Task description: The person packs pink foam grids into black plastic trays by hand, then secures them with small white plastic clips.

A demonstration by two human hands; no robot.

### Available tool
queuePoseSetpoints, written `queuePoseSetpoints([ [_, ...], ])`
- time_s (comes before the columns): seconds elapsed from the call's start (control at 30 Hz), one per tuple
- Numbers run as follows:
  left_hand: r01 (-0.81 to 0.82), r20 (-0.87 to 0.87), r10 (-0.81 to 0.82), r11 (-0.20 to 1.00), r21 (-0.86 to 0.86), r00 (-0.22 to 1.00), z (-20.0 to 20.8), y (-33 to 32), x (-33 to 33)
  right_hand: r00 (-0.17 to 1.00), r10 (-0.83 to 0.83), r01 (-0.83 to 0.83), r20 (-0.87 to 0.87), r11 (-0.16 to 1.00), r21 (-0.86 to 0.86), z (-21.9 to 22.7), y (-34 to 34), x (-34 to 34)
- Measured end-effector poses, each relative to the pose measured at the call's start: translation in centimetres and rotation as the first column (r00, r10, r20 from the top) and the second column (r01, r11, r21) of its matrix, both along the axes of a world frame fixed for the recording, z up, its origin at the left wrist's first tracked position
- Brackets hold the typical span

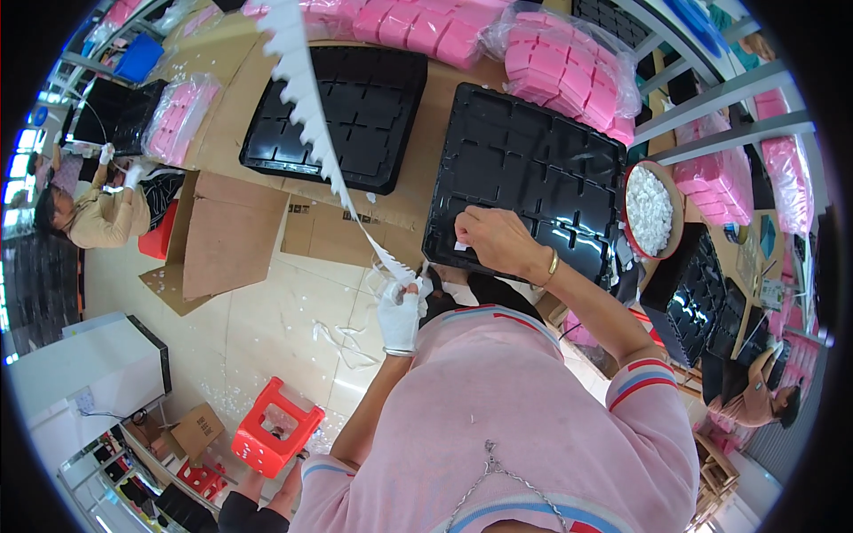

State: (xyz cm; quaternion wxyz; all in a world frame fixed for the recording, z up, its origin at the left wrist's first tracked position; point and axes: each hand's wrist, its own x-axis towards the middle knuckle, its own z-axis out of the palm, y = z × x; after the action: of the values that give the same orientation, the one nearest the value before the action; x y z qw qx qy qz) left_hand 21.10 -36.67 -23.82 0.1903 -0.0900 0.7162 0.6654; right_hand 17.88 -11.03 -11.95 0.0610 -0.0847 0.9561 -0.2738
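Note:
My left hand, in a white glove, is closed on the lower end of a long white strip with a toothed edge. The strip runs from there up past the top of the view. My bare right hand, a gold bangle at its wrist, is over the near edge of a black moulded plastic tray. Its fingers are pinched together at a small white piece, partly hidden beneath them. Left of that tray lies another black tray on the cardboard-covered table.
Pink foam blocks in clear bags line the table's back. A round bowl of white pieces stands at the right tray's side. An open cardboard box and a red stool are at left. Co-workers sit on both sides.

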Motion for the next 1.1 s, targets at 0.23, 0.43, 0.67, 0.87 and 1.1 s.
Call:
queuePoseSetpoints([
  [0.23,0.060,0.068,-0.058,0.998,-0.027,0.996,2.0,0.4,0.3,0.995,0.012,0.001,-0.101,0.992,0.128,-2.2,-0.3,-0.7],
  [0.43,-0.008,0.072,0.000,0.993,0.120,0.997,4.8,2.2,-1.3,0.994,-0.040,0.048,-0.099,0.996,0.074,-2.4,-0.3,0.0],
  [0.67,0.072,0.028,-0.081,0.970,0.234,0.996,5.6,4.4,-3.9,0.995,-0.078,0.083,-0.066,0.994,0.068,-3.7,-0.7,-0.2],
  [0.87,0.088,0.007,-0.090,0.981,0.174,0.996,3.8,4.8,-4.9,0.990,-0.130,0.133,-0.057,0.990,0.052,-4.1,-1.0,-0.3],
  [1.1,0.036,-0.022,-0.032,0.981,0.192,0.999,3.9,4.9,-4.5,0.992,-0.124,0.118,-0.039,0.985,-0.129,-1.8,-1.7,2.2],
])
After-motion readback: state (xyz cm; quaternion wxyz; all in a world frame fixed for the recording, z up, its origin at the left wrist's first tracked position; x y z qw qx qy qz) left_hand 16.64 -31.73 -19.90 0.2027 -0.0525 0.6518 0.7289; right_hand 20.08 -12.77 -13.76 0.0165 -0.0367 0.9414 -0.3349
